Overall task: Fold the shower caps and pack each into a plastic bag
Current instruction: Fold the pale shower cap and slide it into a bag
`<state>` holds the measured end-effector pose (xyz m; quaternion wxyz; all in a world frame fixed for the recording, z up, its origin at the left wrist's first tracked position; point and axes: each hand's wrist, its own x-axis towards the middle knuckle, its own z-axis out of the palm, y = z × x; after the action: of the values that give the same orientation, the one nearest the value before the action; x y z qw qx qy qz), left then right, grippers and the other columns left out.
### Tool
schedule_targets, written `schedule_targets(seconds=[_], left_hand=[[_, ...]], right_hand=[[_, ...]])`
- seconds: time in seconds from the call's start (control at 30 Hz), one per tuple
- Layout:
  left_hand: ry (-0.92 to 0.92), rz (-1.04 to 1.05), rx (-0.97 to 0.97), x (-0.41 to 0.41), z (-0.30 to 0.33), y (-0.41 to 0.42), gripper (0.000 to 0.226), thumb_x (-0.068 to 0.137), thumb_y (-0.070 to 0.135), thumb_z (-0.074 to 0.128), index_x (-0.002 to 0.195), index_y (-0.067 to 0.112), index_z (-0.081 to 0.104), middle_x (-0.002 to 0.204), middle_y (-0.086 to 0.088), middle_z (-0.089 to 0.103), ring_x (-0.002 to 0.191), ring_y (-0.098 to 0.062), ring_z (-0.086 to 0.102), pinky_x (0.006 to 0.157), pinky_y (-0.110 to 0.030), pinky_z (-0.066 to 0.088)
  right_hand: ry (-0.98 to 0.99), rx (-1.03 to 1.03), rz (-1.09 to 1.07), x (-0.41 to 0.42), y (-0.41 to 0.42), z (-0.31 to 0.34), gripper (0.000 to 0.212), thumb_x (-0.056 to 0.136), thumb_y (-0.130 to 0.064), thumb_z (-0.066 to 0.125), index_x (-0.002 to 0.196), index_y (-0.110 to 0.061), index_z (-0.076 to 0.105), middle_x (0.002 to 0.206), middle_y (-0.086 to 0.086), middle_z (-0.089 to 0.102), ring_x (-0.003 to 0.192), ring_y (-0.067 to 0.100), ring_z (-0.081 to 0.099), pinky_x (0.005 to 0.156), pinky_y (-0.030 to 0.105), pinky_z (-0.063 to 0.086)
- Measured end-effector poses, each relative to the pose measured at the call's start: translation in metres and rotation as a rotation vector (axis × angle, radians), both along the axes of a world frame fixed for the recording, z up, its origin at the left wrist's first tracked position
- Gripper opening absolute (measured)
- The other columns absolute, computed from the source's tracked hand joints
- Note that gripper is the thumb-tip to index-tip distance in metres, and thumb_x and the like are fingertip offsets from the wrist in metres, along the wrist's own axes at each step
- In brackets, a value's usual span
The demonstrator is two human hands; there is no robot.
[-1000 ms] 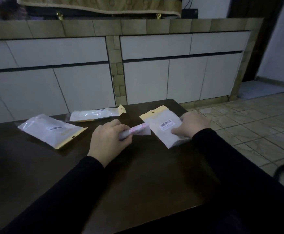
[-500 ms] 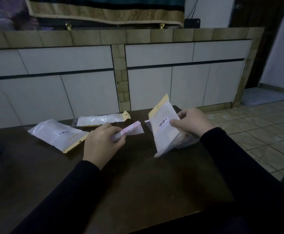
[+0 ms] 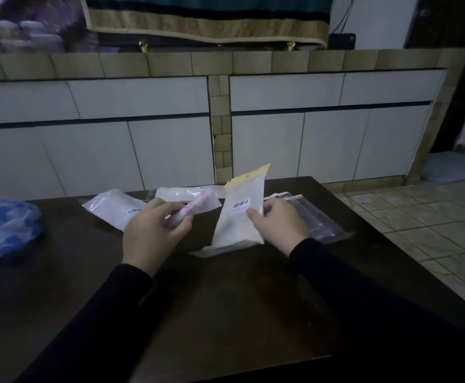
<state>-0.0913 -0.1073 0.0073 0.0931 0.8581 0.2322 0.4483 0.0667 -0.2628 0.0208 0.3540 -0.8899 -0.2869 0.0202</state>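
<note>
The person sat at a dark wooden surface (image 3: pixel 225 299), and I take the upright plastic bag (image 3: pixel 242 214) as the landmark. It stood tilted near the middle of the far part of the surface, with its yellow header on top and a barcode label facing the person. The right hand (image 3: pixel 279 223) held it at its right edge, the thumb pressed on the front near the label and the other fingers behind, so the grip pinched the bag. The bottom edge of the bag touched the surface.

Just left of the bag, the left hand (image 3: pixel 153 233) had its fingers curled around a folded shower cap (image 3: pixel 195 208), white with pink. The cap came out of the grip toward the bag, its free end close to it but apart.

Behind the bag, left, lay two packed bags (image 3: pixel 109 207). Right of the bag, behind the right hand, lay clear empty bags (image 3: pixel 317 219). Far left of it was a blue plastic bag (image 3: pixel 1 225).
</note>
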Motion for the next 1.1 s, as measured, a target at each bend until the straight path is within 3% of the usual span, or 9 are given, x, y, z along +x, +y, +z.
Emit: schedule_targets(seconds=[0.17,0.27,0.37,0.43,0.57,0.73,0.8,0.9,1.1], left_hand=[[0.112,-0.139,0.003,-0.026,-0.003,0.007,0.02,0.08,0.026,0.075,0.098,0.019,0.075,0.08,0.012,0.058,0.069,-0.002,0.052,0.061,-0.012,0.033],[0.178,-0.176,0.002,-0.041,-0.004,0.016,0.019,0.08,0.028,0.075,0.098,0.021,0.075,0.077,0.017,0.054,0.068,0.001,0.052,0.06,-0.01,0.032],[0.237,-0.142,-0.002,-0.053,-0.004,0.023,0.019,0.08,0.031,0.075,0.098,0.023,0.075,0.076,0.016,0.053,0.066,-0.001,0.052,0.058,-0.01,0.031],[0.248,-0.131,-0.013,-0.058,-0.003,0.027,0.019,0.081,0.032,0.074,0.098,0.024,0.075,0.077,0.015,0.055,0.066,-0.002,0.053,0.058,-0.011,0.032],[0.236,-0.274,-0.242,-0.068,0.011,0.024,0.005,0.082,0.033,0.072,0.088,0.033,0.072,0.076,0.014,0.063,0.07,-0.004,0.057,0.058,-0.014,0.043],[0.51,-0.324,-0.471,-0.075,0.029,0.028,0.01,0.08,0.042,0.072,0.078,0.032,0.073,0.072,0.011,0.069,0.064,-0.001,0.058,0.056,-0.015,0.044],[0.503,-0.223,-0.375,-0.079,0.025,0.033,0.014,0.078,0.044,0.072,0.081,0.031,0.075,0.073,0.009,0.066,0.066,-0.003,0.058,0.059,-0.021,0.047],[0.412,-0.052,0.006,-0.085,0.013,0.034,0.011,0.074,0.037,0.075,0.08,0.028,0.076,0.074,0.012,0.059,0.064,-0.007,0.055,0.056,-0.024,0.047],[0.385,-0.011,0.3,-0.09,-0.005,0.03,0.013,0.069,0.031,0.079,0.071,0.021,0.071,0.072,0.005,0.059,0.058,-0.013,0.053,0.047,-0.029,0.046]], right_hand=[[-0.427,-0.489,-0.01,-0.019,0.015,-0.009,0.056,0.092,-0.068,0.03,0.082,-0.02,0.056,0.07,-0.002,0.052,0.07,0.015,0.053,0.09,0.041,0.037],[-0.555,-0.406,0.202,-0.032,0.022,-0.003,0.047,0.092,-0.063,0.038,0.077,-0.022,0.056,0.073,-0.005,0.056,0.074,0.012,0.053,0.093,0.039,0.037],[-0.321,-0.257,0.613,-0.034,0.021,-0.002,0.021,0.09,-0.053,0.054,0.087,-0.034,0.063,0.097,-0.018,0.058,0.099,0.006,0.05,0.102,0.039,0.035],[-0.126,-0.263,0.768,-0.033,0.019,-0.007,0.021,0.085,-0.055,0.059,0.097,-0.039,0.064,0.108,-0.021,0.055,0.109,0.005,0.047,0.104,0.04,0.038],[-0.217,-0.298,0.671,-0.053,0.024,-0.017,0.038,0.08,-0.061,0.062,0.112,-0.039,0.061,0.12,-0.015,0.055,0.113,0.008,0.046,0.103,0.037,0.039],[-0.264,-0.266,0.617,-0.07,0.036,-0.021,0.043,0.089,-0.059,0.051,0.117,-0.029,0.062,0.119,-0.009,0.056,0.112,0.011,0.049,0.097,0.032,0.038],[-0.206,-0.274,0.7,-0.062,0.038,-0.021,0.037,0.096,-0.049,0.045,0.119,-0.026,0.064,0.12,-0.008,0.057,0.112,0.01,0.049,0.095,0.028,0.04],[-0.106,-0.271,0.757,-0.052,0.04,-0.018,0.033,0.099,-0.039,0.044,0.122,-0.027,0.064,0.126,-0.012,0.055,0.115,0.006,0.047,0.097,0.023,0.038],[-0.173,-0.33,0.725,-0.059,0.049,-0.027,0.039,0.093,-0.049,0.052,0.13,-0.04,0.054,0.138,-0.012,0.044,0.129,0.012,0.035,0.105,0.034,0.036]])
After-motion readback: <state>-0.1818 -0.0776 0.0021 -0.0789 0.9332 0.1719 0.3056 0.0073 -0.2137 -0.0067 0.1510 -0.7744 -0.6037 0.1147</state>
